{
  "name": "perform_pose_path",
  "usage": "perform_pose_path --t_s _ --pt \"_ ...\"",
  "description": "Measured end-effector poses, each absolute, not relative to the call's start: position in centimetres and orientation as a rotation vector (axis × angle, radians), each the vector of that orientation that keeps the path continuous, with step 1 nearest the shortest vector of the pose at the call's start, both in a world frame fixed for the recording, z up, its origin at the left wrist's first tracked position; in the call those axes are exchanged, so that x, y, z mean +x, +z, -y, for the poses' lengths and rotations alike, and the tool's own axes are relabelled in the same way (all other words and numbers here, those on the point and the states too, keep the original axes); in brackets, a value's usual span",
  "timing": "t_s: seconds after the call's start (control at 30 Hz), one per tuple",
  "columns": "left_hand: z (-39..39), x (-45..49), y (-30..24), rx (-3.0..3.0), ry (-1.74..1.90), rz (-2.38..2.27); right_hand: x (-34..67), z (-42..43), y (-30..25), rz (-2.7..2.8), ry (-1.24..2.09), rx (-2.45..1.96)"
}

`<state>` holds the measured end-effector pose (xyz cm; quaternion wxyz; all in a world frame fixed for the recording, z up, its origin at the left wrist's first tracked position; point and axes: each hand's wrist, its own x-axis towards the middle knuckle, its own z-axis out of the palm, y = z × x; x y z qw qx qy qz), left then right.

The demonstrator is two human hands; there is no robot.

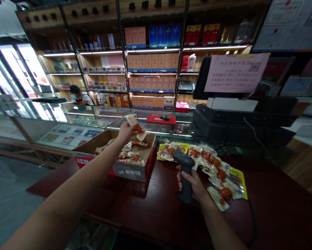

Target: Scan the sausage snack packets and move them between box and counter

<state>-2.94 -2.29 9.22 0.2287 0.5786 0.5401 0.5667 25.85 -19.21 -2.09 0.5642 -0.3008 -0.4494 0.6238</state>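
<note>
My left hand (127, 131) is closed on the edge of a packaged sausage (138, 128), holding it up above an open cardboard box (133, 172). More sausage packets (131, 158) lie inside that box, partly hidden behind my left forearm. In my right hand (191, 181) is a black barcode scanner (186, 173), with its head tilted up and to the left. Just past the scanner, several sausage packets (221, 174) lie in a curved row on the dark red table, some over yellow packets (236, 178). What the yellow packets contain I cannot make out.
A glass display counter (104, 116) runs behind the table (156, 205), with a mouse (164, 117) on a red mat. At the right stands a monitor with a pink paper sign (235, 73) on black equipment (239, 121). A person (80, 95) is at the far left, near stocked shelves.
</note>
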Motion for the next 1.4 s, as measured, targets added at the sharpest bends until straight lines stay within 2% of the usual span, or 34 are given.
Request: perform_pose_path --t_s 0.1,0.2,0.4,0.6,1.4 --pt "4.8 0.9 8.3 1.194 1.696 -1.022 25.9 19.3 -2.0 1.051 1.473 -0.698" --pt "7.1 4.7 6.1 0.982 1.671 -0.835 25.9 19.4 -2.0 1.032 1.471 -0.699" --pt "9.0 10.3 -0.5 1.018 1.611 -0.943 26.2 19.5 -1.8 1.025 1.445 -0.653" --pt "8.5 10.8 -5.4 1.401 1.603 -1.387 26.3 19.5 -1.8 1.052 1.431 -0.639" --pt "9.2 10.9 -5.0 1.521 1.555 -1.644 26.1 19.4 -2.2 1.094 1.439 -0.747"
